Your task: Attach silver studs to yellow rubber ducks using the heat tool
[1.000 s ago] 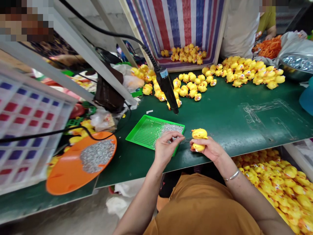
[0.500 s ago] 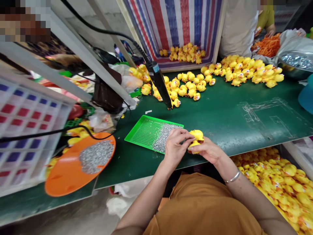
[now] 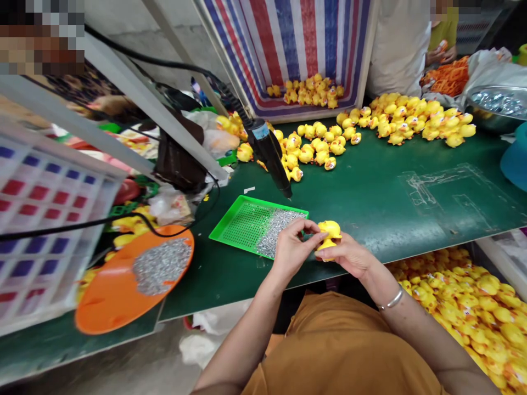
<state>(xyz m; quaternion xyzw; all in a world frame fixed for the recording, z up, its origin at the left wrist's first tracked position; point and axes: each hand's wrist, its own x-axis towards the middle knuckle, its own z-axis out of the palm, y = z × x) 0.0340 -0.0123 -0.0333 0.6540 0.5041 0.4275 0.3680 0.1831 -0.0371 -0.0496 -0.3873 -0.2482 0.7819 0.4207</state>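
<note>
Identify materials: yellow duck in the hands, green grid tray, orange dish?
The yellow duck looks like glossy moulded plastic or vinyl, judging by its smooth shine. The green tray seems moulded plastic: uniform colour, regular hole grid. The orange dish seems plastic too, smooth and semi-gloss.

Green desk (image 3: 370,208), red-white-blue striped tarp panel (image 3: 313,38) behind, grey wall (image 3: 119,33) back left, white metal rails (image 3: 156,118) left, concrete floor (image 3: 123,362) below.

bright even light, soft shadows, bent blurred edges
</note>
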